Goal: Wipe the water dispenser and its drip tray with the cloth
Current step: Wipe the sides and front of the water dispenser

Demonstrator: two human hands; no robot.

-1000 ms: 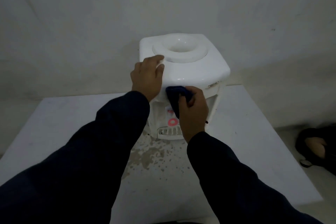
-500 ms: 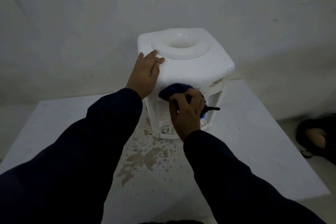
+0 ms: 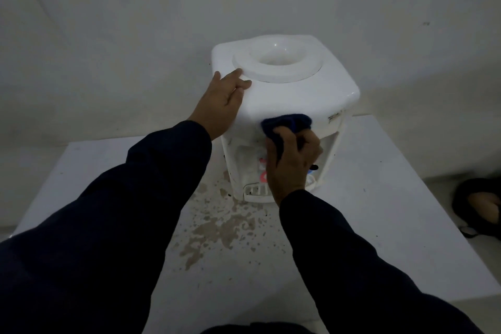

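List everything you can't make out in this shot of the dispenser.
Head view.
Taps: mostly hidden behind the right hand and cloth; only red and blue bits show.
Drip tray: right part covered by the right wrist.
Marking on the dispenser, front corner: too small to read.
Dark shape on the floor: cut by the right edge, too dim.

Left hand [image 3: 221,104] flat, right hand [image 3: 291,163] curled.

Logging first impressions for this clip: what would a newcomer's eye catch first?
The white water dispenser stands mid-table, the left hand resting flat on its top corner. The right hand grips a dark blue cloth against its upper front. Brown stains speckle the white table before it.
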